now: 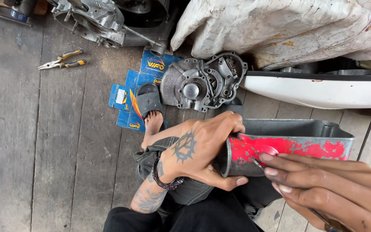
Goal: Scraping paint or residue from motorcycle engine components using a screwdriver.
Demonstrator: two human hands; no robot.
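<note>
Left hand (196,148) grips the empty grey casing (297,137), red-painted outside; right hand (323,189) pinches a thin tool (318,215)

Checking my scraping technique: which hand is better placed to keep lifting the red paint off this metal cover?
Right. The right hand holds the thin tool with its tip on the red paint, while the left hand clamps the metal cover at its end.
</note>
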